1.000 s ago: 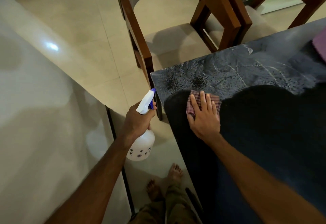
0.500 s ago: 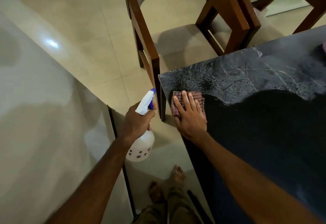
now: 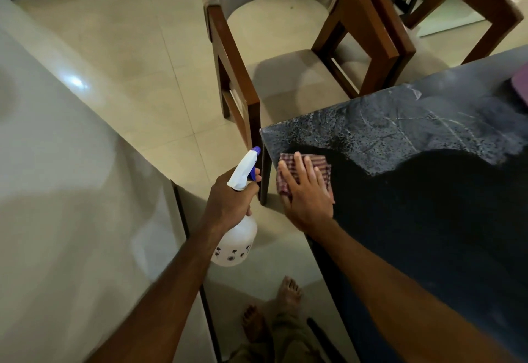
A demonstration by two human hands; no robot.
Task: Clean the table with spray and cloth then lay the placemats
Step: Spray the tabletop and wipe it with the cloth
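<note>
The person's right hand point(image 3: 307, 191) is lying flat with fingers spread and straight, pressing the checked cloth point(image 3: 323, 166) onto the near left corner of the dark table point(image 3: 428, 205). The cloth is lying under the fingers and poking out past the fingertips, toward the far side. Beyond it and off to the right, the tabletop is showing speckled spray droplets point(image 3: 405, 134), so the unwiped stretch seems to lie ahead and rightward of this hand, which is much the nearer one to it. The left hand point(image 3: 228, 199) is gripping the neck of the spray bottle point(image 3: 237, 237), curled round it, holding it off the table's edge, nozzle pointing away from the person.
</note>
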